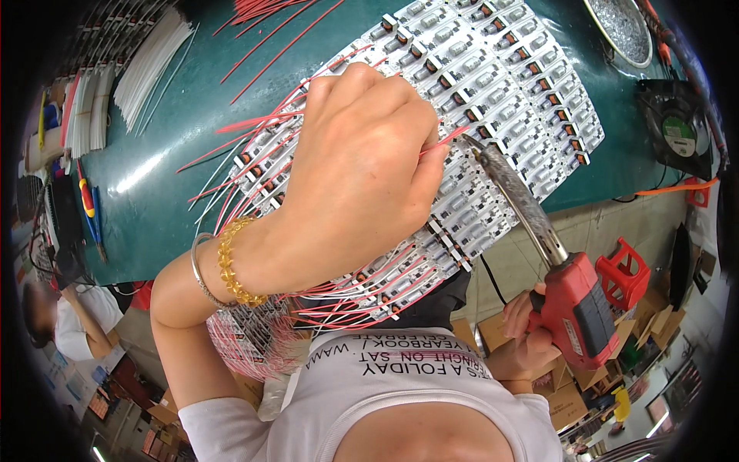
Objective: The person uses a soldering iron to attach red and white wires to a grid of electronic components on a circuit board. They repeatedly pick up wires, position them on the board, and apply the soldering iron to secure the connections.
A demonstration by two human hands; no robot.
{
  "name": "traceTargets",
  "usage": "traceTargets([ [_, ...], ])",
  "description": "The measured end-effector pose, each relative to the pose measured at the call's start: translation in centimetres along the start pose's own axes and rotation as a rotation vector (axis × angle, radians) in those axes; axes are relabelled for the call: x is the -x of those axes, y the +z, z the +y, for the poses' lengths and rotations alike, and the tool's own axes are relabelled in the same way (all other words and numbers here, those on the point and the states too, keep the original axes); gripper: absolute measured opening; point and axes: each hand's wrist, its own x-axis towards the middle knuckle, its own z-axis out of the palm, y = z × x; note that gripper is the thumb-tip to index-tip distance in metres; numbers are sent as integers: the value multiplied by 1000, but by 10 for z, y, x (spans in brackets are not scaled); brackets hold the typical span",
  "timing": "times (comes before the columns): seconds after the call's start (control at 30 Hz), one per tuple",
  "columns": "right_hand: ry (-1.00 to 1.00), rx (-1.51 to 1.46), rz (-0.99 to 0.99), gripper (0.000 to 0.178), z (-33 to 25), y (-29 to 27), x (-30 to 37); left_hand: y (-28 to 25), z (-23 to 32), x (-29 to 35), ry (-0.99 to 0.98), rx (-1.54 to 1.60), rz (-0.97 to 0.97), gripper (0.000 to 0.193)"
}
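Observation:
My left hand [362,165] hovers over a panel of small white circuit boards [493,85] and pinches a thin red wire [445,141] between thumb and fingers. The wire's end rests on a board at the panel's middle. My right hand [523,331] grips a red soldering iron [581,308] by its handle, low at the right. Its long metal tip [481,150] reaches up and left to the wire's end. Several red and white wires [254,165] stick out from the boards on the panel's left and lower side, under my wrist.
The panel lies on a dark green table [162,146]. Bundles of white wire [150,61] lie at the far left, loose red wires [269,23] at the top. A metal dish [620,31] and a black fan [677,127] stand at the right. Another person [73,319] sits at the lower left.

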Motion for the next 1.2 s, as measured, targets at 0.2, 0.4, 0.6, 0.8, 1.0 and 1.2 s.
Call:
traceTargets([
  [0.2, 102, -139, -42, 77, -18, 14, -14, 1, 0, -1, 17, -2, -2, 15],
  [0.4, 91, -200, -58, 80, -11, 5, -13, -2, 2, -1, 29, -6, 116, 12],
  [0.6, 162, -265, 16, 82, -17, 3, -7, -13, 11, 3, -39, 119, 8, 9],
  [0.8, 173, -256, 41, 83, -17, 6, -2, 11, 10, 11, 28, -2, 51, 16],
  [1.0, 211, -236, -41, 78, -13, 3, -3, 18, 9, 11, 84, -55, 102, 18],
  [1.2, 162, -182, -30, 71, -11, 5, 0, 15, 8, 10, 70, -9, 74, 17],
])
